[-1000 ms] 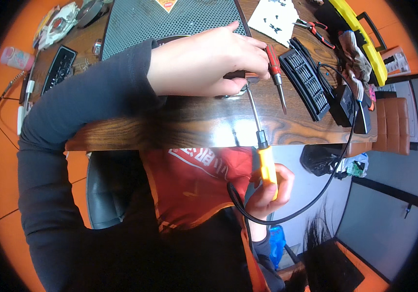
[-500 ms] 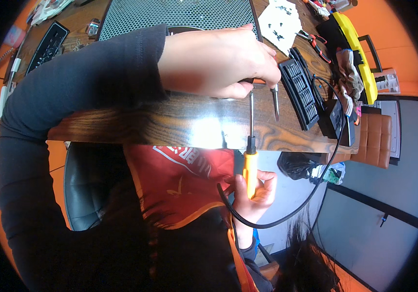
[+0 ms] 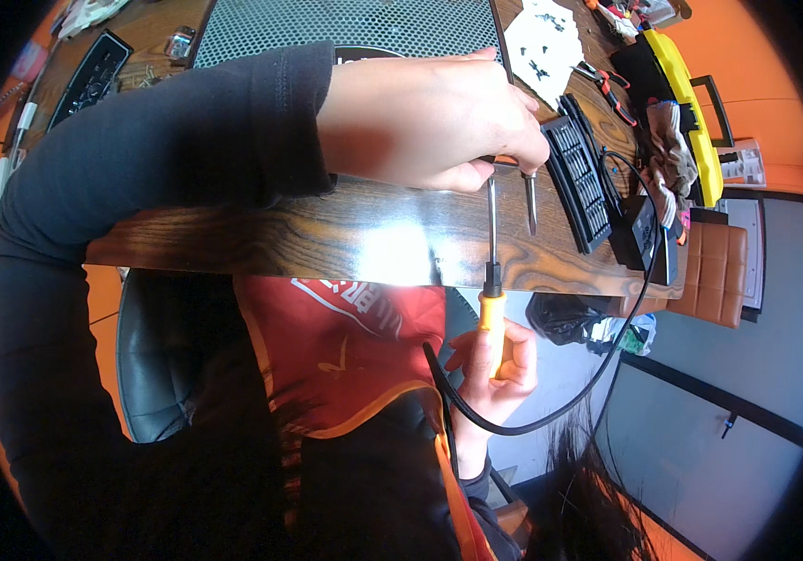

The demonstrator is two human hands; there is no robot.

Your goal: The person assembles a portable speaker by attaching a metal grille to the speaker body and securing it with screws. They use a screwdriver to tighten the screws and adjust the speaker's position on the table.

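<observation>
My left hand (image 3: 444, 122) reaches over the table from the left, palm down, its fingers curled and pinching. From under its fingertips a metal shaft with a flattened tip (image 3: 530, 208) points down toward the table's front edge. Most of what this hand grips is hidden, though a dark and orange bit shows between the fingers. Below the table edge my right hand (image 3: 504, 374) is wrapped round the yellow handle of a screwdriver (image 3: 492, 309). The screwdriver stands roughly upright in view, its shank running up to the left thumb, where its tip meets or passes close to the hand.
Right of my hands lies a black bit case (image 3: 581, 187), with a black box (image 3: 640, 238) and a cable (image 3: 551, 425) looping past my right wrist. Farther off are red-black pliers (image 3: 602, 79), a white sheet with screws (image 3: 542, 47), a yellow-black toolbox (image 3: 691, 122) and a perforated metal panel (image 3: 355, 23).
Both hands and the screwdriver sit slightly farther right, and the view has shifted a little. The grips look the same.
</observation>
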